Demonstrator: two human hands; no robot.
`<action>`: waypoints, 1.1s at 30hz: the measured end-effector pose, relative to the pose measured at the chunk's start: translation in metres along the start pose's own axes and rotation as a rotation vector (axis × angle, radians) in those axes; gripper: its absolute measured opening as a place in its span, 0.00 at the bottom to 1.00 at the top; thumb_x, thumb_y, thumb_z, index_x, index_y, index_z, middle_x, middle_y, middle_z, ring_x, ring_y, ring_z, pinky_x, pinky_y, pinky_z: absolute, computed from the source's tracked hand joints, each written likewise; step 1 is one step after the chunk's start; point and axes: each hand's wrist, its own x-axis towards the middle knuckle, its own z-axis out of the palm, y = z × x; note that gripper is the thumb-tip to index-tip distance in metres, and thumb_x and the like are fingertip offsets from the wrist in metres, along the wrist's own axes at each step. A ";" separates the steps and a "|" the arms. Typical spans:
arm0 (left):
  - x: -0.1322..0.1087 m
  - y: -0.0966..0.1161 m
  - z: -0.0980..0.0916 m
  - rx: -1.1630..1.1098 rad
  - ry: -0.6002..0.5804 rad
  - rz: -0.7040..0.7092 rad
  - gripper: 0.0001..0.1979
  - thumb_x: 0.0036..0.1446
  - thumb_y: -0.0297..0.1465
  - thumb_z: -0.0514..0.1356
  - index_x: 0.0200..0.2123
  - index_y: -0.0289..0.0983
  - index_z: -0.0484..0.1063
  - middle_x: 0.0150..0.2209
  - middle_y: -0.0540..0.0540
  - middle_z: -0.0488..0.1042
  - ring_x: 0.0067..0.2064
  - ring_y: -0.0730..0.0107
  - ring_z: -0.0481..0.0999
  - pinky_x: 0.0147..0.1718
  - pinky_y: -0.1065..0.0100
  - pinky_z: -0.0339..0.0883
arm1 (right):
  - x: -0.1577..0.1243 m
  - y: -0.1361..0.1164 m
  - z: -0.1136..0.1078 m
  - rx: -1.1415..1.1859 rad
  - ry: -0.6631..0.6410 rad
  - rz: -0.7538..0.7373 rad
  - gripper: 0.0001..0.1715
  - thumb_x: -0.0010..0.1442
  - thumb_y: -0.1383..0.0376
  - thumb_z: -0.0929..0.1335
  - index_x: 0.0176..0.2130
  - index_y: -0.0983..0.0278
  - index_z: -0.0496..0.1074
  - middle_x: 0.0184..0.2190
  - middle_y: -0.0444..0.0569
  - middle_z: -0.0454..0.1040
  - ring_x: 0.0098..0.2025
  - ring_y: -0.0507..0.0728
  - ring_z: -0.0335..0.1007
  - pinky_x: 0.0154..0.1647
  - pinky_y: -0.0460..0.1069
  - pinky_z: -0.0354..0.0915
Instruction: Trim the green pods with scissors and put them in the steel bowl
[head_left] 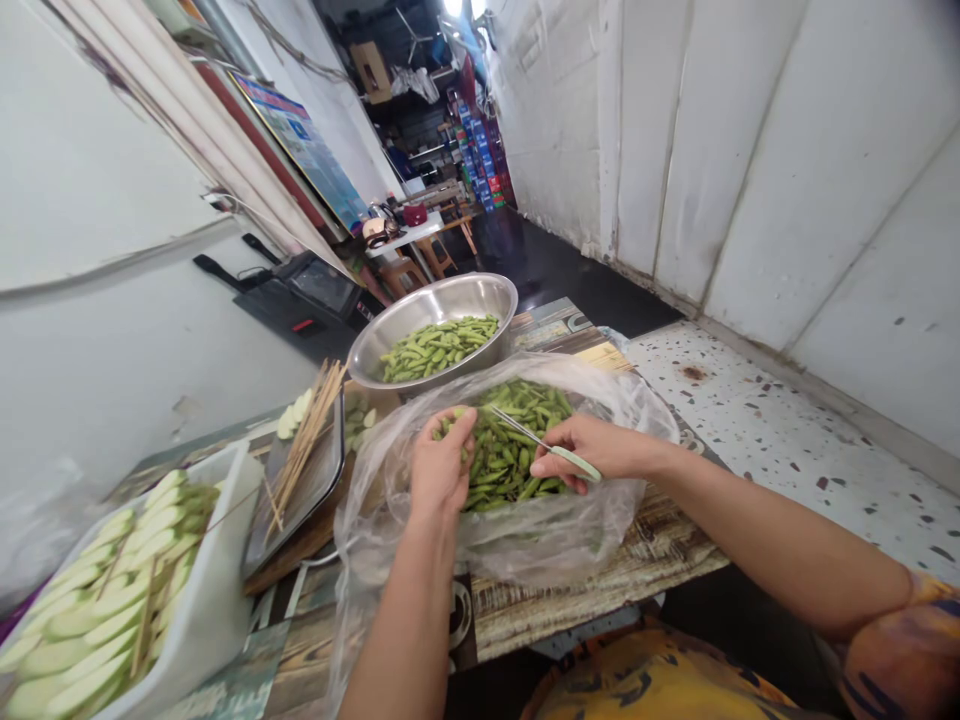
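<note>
Left hand [442,468] curled around edamame pods [510,470] in a plastic bag [382,540], right hand [592,447] closed on green-handled scissors [574,462]

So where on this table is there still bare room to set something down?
A strip of patterned table top lies between the plastic bag and the near edge. Another patch sits beyond the steel bowl. It's crowded on the left, around the white tub and metal tray.

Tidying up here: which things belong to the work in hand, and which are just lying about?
Belonging to the work: left hand, holding green pods; right hand, holding scissors; clear plastic bag; steel bowl of pods.

Just lying about: white tub of slices; wooden skewers; black appliance.
</note>
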 end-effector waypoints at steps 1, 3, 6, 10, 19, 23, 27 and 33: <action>-0.001 0.001 0.000 -0.018 -0.054 -0.036 0.16 0.41 0.35 0.67 0.31 0.35 0.66 0.14 0.59 0.59 0.14 0.85 0.54 0.12 0.80 0.41 | 0.001 0.001 0.000 -0.024 0.016 0.002 0.25 0.47 0.47 0.69 0.28 0.68 0.70 0.15 0.41 0.66 0.17 0.49 0.62 0.19 0.44 0.58; -0.003 0.004 0.001 -0.047 -0.133 -0.095 0.15 0.41 0.34 0.66 0.32 0.34 0.67 0.17 0.56 0.64 0.15 0.85 0.56 0.12 0.80 0.42 | 0.002 0.002 -0.001 -0.054 0.061 0.012 0.25 0.48 0.47 0.69 0.27 0.68 0.70 0.15 0.42 0.66 0.17 0.50 0.62 0.19 0.44 0.58; -0.004 0.007 0.002 -0.104 -0.124 -0.128 0.15 0.41 0.33 0.65 0.32 0.32 0.68 0.23 0.51 0.70 0.16 0.84 0.60 0.11 0.79 0.45 | 0.002 0.002 -0.002 -0.062 0.102 0.009 0.24 0.49 0.48 0.69 0.28 0.68 0.70 0.16 0.42 0.66 0.18 0.50 0.63 0.19 0.44 0.59; -0.002 0.007 0.002 -0.189 -0.120 -0.155 0.12 0.42 0.32 0.64 0.30 0.31 0.68 0.24 0.50 0.71 0.15 0.87 0.58 0.10 0.80 0.44 | 0.001 0.000 0.000 -0.028 0.054 -0.021 0.25 0.48 0.48 0.69 0.31 0.68 0.72 0.16 0.41 0.65 0.18 0.50 0.62 0.20 0.44 0.58; -0.006 0.005 0.003 -0.185 -0.168 -0.150 0.13 0.42 0.33 0.66 0.27 0.33 0.66 0.25 0.52 0.71 0.15 0.88 0.57 0.11 0.79 0.45 | 0.003 0.005 0.000 -0.160 0.067 0.011 0.27 0.49 0.46 0.68 0.28 0.68 0.73 0.16 0.44 0.68 0.19 0.50 0.64 0.22 0.44 0.58; -0.013 0.003 0.008 0.002 -0.235 -0.113 0.14 0.42 0.34 0.66 0.27 0.33 0.67 0.22 0.52 0.71 0.15 0.86 0.58 0.13 0.78 0.47 | 0.005 0.006 0.001 -0.189 0.080 0.005 0.29 0.49 0.44 0.66 0.29 0.69 0.73 0.18 0.44 0.68 0.21 0.50 0.63 0.22 0.44 0.57; -0.017 0.001 0.010 0.079 -0.295 -0.086 0.13 0.43 0.36 0.66 0.26 0.32 0.67 0.21 0.51 0.71 0.16 0.85 0.59 0.14 0.78 0.49 | 0.007 0.008 0.004 -0.208 0.100 -0.004 0.29 0.49 0.44 0.67 0.26 0.69 0.71 0.18 0.43 0.67 0.21 0.50 0.62 0.21 0.44 0.55; -0.012 0.005 0.005 0.082 -0.242 -0.154 0.10 0.43 0.32 0.64 0.23 0.33 0.65 0.19 0.51 0.69 0.14 0.84 0.58 0.13 0.78 0.47 | 0.004 0.007 0.006 -0.113 0.104 0.014 0.27 0.49 0.46 0.68 0.17 0.66 0.64 0.11 0.41 0.63 0.15 0.48 0.58 0.18 0.44 0.54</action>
